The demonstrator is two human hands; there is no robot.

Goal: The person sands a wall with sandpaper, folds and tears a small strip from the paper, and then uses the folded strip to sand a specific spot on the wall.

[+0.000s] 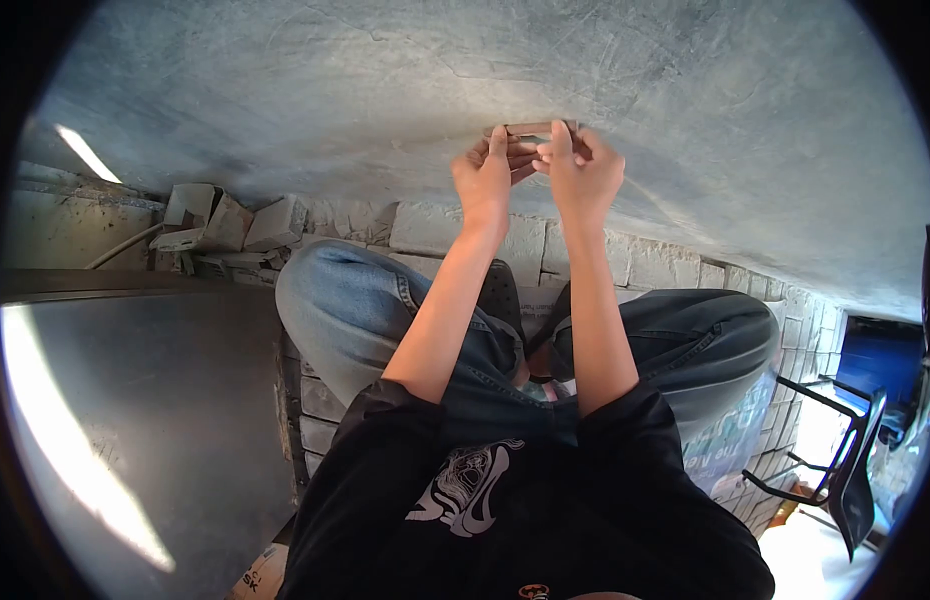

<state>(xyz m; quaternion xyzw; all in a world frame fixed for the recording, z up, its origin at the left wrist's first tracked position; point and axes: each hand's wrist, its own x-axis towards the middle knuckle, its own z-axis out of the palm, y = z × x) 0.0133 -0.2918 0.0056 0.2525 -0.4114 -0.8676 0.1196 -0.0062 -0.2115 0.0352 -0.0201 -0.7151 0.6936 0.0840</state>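
Observation:
A short, flat brown strip [530, 128] lies crosswise between my two hands, close against a grey plastered surface [385, 80]. My left hand [483, 178] pinches its left end, with the thumb on top and the fingers curled behind. At the other end, my right hand [588, 175] grips the strip between thumb and fingers. Both forearms reach forward over my bent knees, and the fingertips of the two hands nearly meet below the strip.
Pale bricks [520, 240] run along the base of the grey surface. Loose broken blocks [225, 222] are piled at the left, above a dark metal panel [165, 400]. A black chair [850, 460] stands at the right, near something blue [878, 365].

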